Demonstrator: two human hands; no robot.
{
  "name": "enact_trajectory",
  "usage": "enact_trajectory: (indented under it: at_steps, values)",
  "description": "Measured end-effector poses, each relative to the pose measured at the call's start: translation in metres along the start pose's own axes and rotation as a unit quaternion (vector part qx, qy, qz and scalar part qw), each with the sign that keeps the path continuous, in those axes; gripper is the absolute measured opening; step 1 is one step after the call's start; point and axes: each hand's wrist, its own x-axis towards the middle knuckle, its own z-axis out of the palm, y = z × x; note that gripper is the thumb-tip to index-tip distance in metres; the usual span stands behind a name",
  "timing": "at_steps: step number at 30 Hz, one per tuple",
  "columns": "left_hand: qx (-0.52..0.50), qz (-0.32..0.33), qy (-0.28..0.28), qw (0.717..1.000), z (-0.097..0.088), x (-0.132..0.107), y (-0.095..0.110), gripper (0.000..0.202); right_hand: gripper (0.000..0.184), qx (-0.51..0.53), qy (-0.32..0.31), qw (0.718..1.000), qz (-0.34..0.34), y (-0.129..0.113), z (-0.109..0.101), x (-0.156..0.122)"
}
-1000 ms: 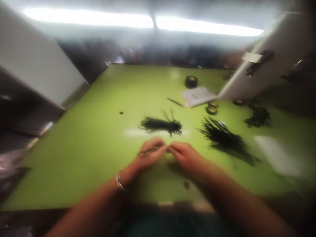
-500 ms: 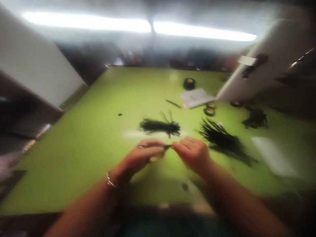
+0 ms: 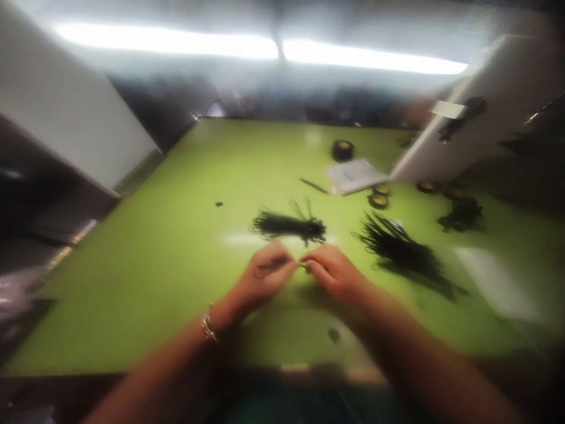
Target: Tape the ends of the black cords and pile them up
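My left hand [image 3: 273, 272] is closed on a thin black looped cord [image 3: 261, 271], whose loop sticks out over the back of the fingers. Close against it, my right hand [image 3: 332, 268] is closed in a pinch. A small pale bit shows between the fingertips of both hands, too blurred to name. Just beyond the hands lies a bundle of black looped cords [image 3: 286, 225]. A larger bundle of black cords [image 3: 404, 253] is spread to the right of my right hand.
Farther back are a black tape roll [image 3: 343, 151], a white booklet [image 3: 356, 176], a dark pen [image 3: 313, 185] and smaller tape rolls [image 3: 378, 200]. A dark heap [image 3: 461, 214] and a pale sheet [image 3: 494, 282] lie right on the green table [image 3: 176, 253]. White panels flank it.
My hands have drawn together, and the right fingers have turned around the cord's end. The yellowish ring seen below my left hand is now hidden. The view has shifted slightly.
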Motion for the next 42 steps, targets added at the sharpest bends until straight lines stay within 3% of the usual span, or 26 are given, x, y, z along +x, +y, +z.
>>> enact_trajectory:
  at_steps: [4, 7, 11, 15, 18, 21, 23, 26, 29, 31, 34, 36, 39, 42]
  values:
    - [0.036, 0.059, -0.019, 0.997, 0.001, 0.0, -0.001, 0.017, 0.027, 0.184, -0.109, 0.967, 0.141, -0.008, -0.005, 0.001]
    - [0.002, 0.03, -0.032, 0.999, 0.001, 0.001, 0.003, 0.012, 0.023, 0.217, -0.088, 0.959, 0.156, -0.007, -0.007, 0.001]
    - [-0.099, -0.105, -0.056, 0.988, 0.0, 0.001, 0.006, 0.021, 0.02, 0.022, 0.043, 0.999, 0.006, 0.001, -0.006, 0.0]
    - [-0.205, -0.213, -0.068, 0.953, 0.0, 0.0, 0.001, 0.031, 0.014, -0.22, 0.146, 0.953, -0.151, 0.007, -0.003, -0.004]
    - [-0.211, -0.232, -0.046, 0.948, 0.001, -0.001, -0.003, 0.034, 0.02, -0.267, 0.179, 0.926, -0.198, 0.01, -0.001, -0.005]
    - [-0.128, -0.18, -0.033, 0.975, 0.0, 0.0, -0.004, 0.028, 0.011, -0.237, 0.15, 0.946, -0.161, 0.011, 0.002, -0.005]
    - [-0.041, -0.078, -0.016, 0.996, 0.0, 0.001, -0.004, 0.024, 0.009, -0.173, 0.104, 0.972, -0.119, 0.009, 0.003, -0.003]
    - [0.047, 0.064, -0.021, 0.997, 0.001, 0.0, -0.008, 0.017, 0.021, -0.06, 0.009, 0.997, -0.055, 0.002, 0.002, -0.002]
    - [0.081, 0.108, -0.029, 0.99, 0.003, -0.001, -0.01, 0.014, 0.025, 0.024, -0.07, 0.997, 0.032, -0.004, -0.003, -0.001]
    - [0.074, 0.106, -0.038, 0.991, 0.002, 0.0, -0.008, 0.012, 0.024, 0.078, -0.085, 0.991, 0.071, -0.006, -0.006, 0.0]
    - [0.032, 0.079, -0.071, 0.994, -0.002, 0.001, -0.004, 0.007, 0.021, 0.121, -0.063, 0.987, 0.085, -0.004, -0.008, 0.0]
    - [-0.01, 0.033, -0.085, 0.996, -0.004, 0.001, -0.002, 0.012, 0.017, 0.08, -0.021, 0.995, 0.047, -0.003, -0.008, -0.001]
    - [-0.108, -0.096, -0.103, 0.984, -0.007, 0.001, -0.004, 0.013, 0.018, -0.086, 0.071, 0.991, -0.068, -0.001, -0.006, -0.003]
    - [-0.206, -0.199, -0.13, 0.949, -0.008, 0.0, -0.006, 0.013, 0.015, -0.251, 0.132, 0.946, -0.159, 0.002, -0.006, -0.006]
